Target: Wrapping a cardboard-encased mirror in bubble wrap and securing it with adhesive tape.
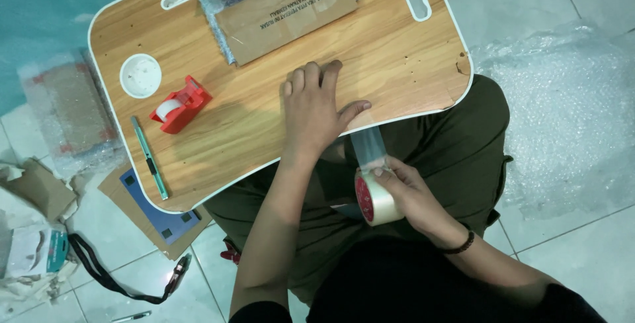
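My left hand (pixel 317 108) lies flat, fingers spread, on the wooden lap table (pixel 397 58) near its front edge. A strip of clear tape (pixel 368 146) runs from under that hand's thumb down to a roll of clear packing tape (pixel 377 199). My right hand (pixel 413 197) grips the roll just below the table edge, over my lap. A cardboard parcel (pixel 284 9) partly wrapped in bubble wrap rests at the table's far side, apart from both hands.
On the table's left part sit a red tape dispenser (pixel 180 105), a green utility knife (pixel 149 158) and a round white cup recess (pixel 140 75). Bubble wrap (pixel 569 111) covers the floor at right. Cardboard pieces, wrapped parcels and a black strap (pixel 99 273) lie at left.
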